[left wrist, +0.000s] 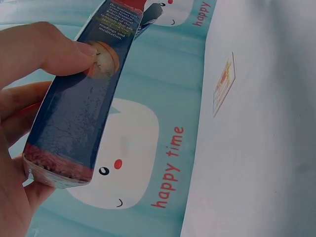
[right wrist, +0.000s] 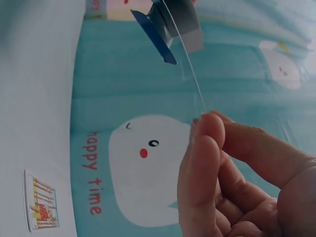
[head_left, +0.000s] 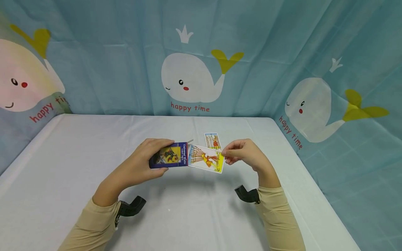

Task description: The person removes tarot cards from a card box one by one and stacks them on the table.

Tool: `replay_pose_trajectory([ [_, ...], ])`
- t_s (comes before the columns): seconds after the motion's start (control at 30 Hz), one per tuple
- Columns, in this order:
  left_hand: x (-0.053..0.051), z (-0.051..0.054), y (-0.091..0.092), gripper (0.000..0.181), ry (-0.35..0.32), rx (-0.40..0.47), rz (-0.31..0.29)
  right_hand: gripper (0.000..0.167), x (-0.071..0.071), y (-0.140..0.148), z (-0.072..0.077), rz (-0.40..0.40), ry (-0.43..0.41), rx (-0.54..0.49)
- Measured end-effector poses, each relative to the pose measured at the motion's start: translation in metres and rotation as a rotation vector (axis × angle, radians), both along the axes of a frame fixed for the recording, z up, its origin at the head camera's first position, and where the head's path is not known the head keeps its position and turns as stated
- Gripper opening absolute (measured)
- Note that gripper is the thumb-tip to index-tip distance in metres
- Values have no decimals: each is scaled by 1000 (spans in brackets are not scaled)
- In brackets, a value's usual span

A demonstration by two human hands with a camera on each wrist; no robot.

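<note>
My left hand (head_left: pixel 146 160) grips a dark blue tarot card box (head_left: pixel 169 155) between thumb and fingers, above the table. In the left wrist view the thumb presses the narrow printed side of the box (left wrist: pixel 84 98). A tarot card (head_left: pixel 205 158) with a figure and several wands stands against the open right end of the box; whether its left edge is still inside is hidden. My right hand (head_left: pixel 243 153) pinches the card's right edge. The right wrist view shows this card (right wrist: pixel 185 52) edge-on between thumb and fingertips, near the open box flap (right wrist: pixel 153 37).
Another tarot card (head_left: pixel 212 140) lies face up on the white-covered table (head_left: pixel 94 139), behind the held card. A light blue curtain (head_left: pixel 125 69) with whale prints hangs along the table's back and right side. Black camera mounts (head_left: pixel 132 206) sit at both wrists.
</note>
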State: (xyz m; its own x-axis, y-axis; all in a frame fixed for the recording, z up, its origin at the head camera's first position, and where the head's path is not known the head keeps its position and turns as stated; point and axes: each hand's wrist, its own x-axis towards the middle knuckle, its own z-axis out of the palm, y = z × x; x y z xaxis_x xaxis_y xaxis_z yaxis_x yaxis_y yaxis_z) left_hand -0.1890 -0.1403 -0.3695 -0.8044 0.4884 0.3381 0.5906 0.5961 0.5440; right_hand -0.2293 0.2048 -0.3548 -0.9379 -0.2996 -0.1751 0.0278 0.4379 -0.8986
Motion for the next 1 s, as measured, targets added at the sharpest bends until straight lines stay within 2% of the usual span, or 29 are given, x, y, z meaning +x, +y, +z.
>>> replay_pose_trajectory([
  [0.27, -2, -1, 0, 73, 9, 18, -15, 25, 5, 7, -4, 81, -64, 34],
  [0.47, -4, -2, -1, 73, 0, 20, -15, 24, 11, 11, -10, 101, -87, 27],
  [0.63, -4, -1, -4, 73, -7, 17, -7, 26, 12, 11, -17, 72, -82, 4],
  [0.8, -3, 0, -6, 74, -9, 11, 4, 27, 12, 15, -19, 19, -42, -59],
  [1.0, -4, 0, -5, 73, -13, 20, -6, 30, 8, 21, -22, -113, -19, -153],
])
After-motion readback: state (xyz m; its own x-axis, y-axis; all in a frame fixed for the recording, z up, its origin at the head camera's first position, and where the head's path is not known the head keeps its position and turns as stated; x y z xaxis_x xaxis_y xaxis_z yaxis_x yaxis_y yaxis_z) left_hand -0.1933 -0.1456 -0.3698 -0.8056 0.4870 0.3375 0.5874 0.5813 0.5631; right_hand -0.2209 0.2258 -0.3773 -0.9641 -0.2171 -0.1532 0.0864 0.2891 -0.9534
